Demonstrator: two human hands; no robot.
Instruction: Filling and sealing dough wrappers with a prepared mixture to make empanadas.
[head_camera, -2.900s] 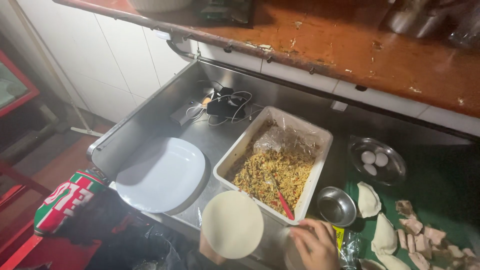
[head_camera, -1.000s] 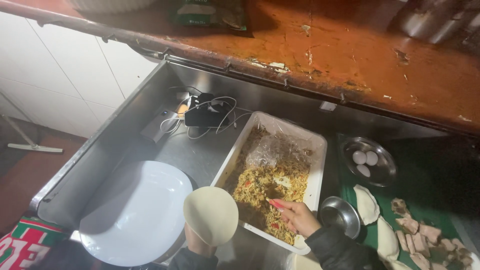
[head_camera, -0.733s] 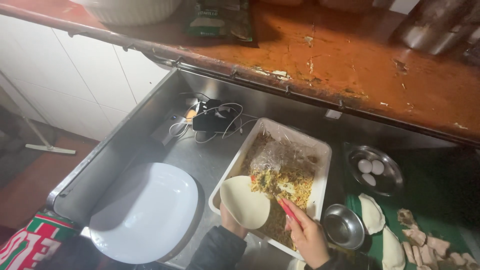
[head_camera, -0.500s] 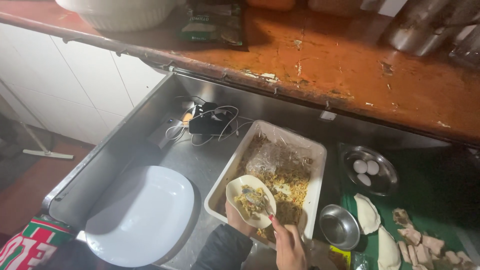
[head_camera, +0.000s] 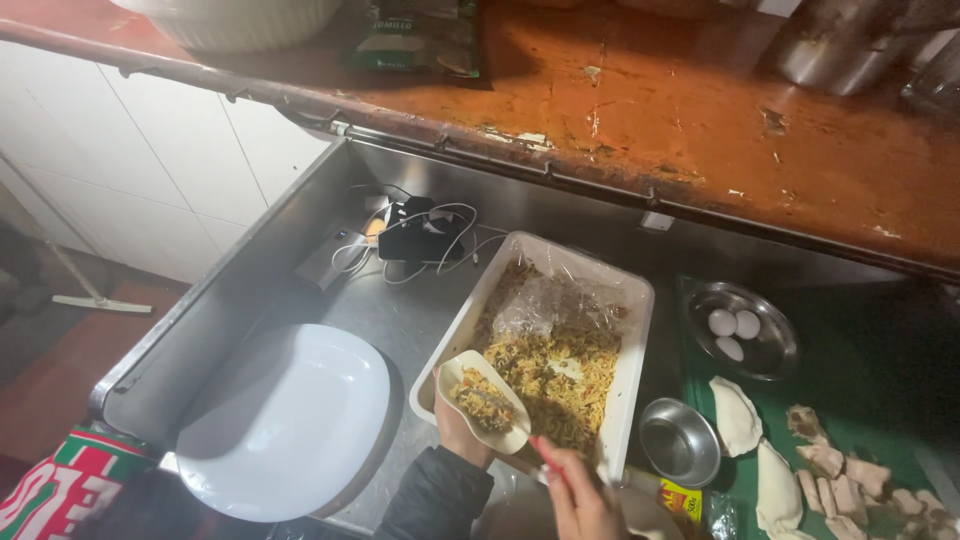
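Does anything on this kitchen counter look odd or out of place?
Yes. A dark phone with a tangle of white cables lies on the steel counter just behind the white filling tray, close to food. The orange shelf above is chipped and worn along its edge.

A white plate (head_camera: 285, 420), a bowl of eggs (head_camera: 742, 340) and tangled cables (head_camera: 415, 240) sit nearby.

"What's on your steel counter (head_camera: 400, 320)?"

"You've got a white plate (head_camera: 285, 420) at the left, a phone (head_camera: 415, 238) with cables at the back, and a white tray (head_camera: 625, 375) in the middle."

"And to the right?"

"A small steel bowl (head_camera: 680, 442) just beside the tray, and a green mat (head_camera: 880, 390) carrying an egg dish (head_camera: 742, 330)."
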